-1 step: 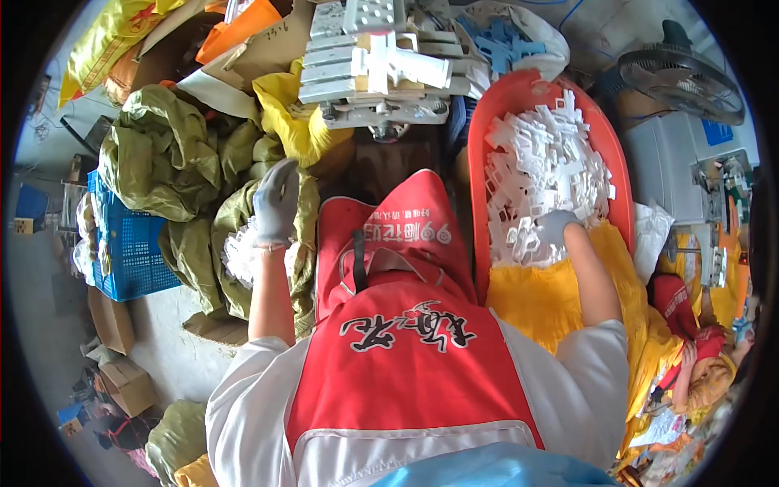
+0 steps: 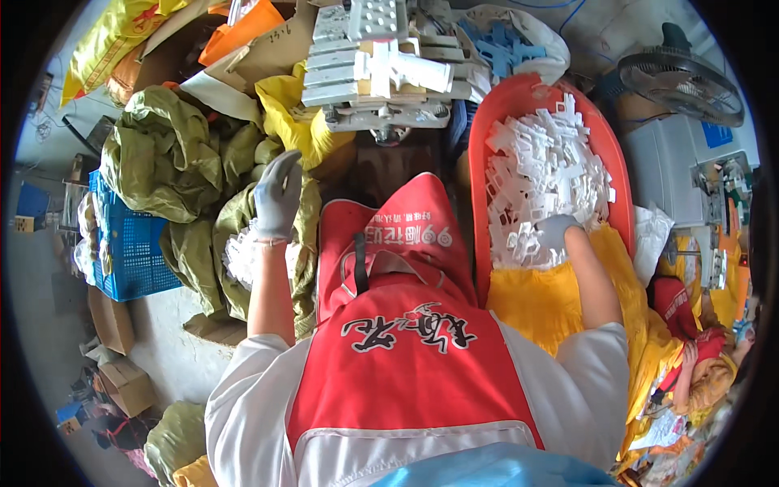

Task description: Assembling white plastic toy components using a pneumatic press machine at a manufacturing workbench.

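Note:
My left hand (image 2: 277, 196), in a grey glove, is raised with its fingers stretched out. It holds nothing that I can see. Below and beside it, an olive-green woven sack (image 2: 306, 213) contains small white plastic pieces (image 2: 240, 258). On the other side, my gloved right hand (image 2: 558, 231) rests at the near end of a heap of white plastic parts (image 2: 548, 166). Its fingertips are hidden against the parts, so any grip is unclear. The heap lies in a long red tub (image 2: 621, 174). A white pistol-shaped plastic part (image 2: 402, 69) lies on the metal fixture ahead.
The slatted metal fixture (image 2: 331, 75) stands straight ahead. Yellow cloth (image 2: 527, 296) drapes over the tub's near end. A blue crate (image 2: 134, 256) and heaped green sacks (image 2: 162, 154) are at left. A black fan (image 2: 682, 85) stands far right; another person (image 2: 702, 365) is at lower right.
My left hand has tipped slightly upward, its fingers a little straighter. My right hand stays at the heap with only a slight shift.

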The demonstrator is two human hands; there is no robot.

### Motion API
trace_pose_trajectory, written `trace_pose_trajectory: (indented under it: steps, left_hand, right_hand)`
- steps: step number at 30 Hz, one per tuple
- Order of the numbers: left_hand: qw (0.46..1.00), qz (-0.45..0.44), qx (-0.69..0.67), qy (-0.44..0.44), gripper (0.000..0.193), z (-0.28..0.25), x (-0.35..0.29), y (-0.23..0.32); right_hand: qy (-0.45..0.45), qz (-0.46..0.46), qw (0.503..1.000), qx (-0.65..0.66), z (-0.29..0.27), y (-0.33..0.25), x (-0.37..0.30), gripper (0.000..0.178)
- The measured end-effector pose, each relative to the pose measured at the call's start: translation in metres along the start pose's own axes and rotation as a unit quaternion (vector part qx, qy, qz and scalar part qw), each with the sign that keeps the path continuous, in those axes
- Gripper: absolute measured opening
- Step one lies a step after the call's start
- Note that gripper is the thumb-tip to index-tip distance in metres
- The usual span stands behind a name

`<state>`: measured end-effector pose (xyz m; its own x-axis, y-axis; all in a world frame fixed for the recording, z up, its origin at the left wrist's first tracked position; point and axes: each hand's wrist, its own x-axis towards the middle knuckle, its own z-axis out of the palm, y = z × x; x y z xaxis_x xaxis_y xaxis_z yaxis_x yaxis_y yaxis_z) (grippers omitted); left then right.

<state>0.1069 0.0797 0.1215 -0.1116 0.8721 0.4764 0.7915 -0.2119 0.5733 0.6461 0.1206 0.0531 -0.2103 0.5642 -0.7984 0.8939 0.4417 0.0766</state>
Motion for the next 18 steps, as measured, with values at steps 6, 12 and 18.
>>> trace_pose_trajectory:
  steps: [6,12,18]
  left_hand:
    - [0.99,0.13,-0.031,0.051,0.021,-0.001,0.083,0.047]
    - [0.977,0.209,0.015,-0.032,0.033,0.021,0.131,0.053]
    - [0.969,0.189,-0.07,-0.143,0.037,0.037,0.158,0.059]
  right_hand:
    - [0.262,0.025,0.821,0.506,0.033,0.043,0.011,0.025]
    - [0.197,-0.043,0.384,0.901,0.052,-0.004,0.019,0.026]
    - [0.225,-0.111,0.09,0.964,0.039,-0.063,0.026,0.03]
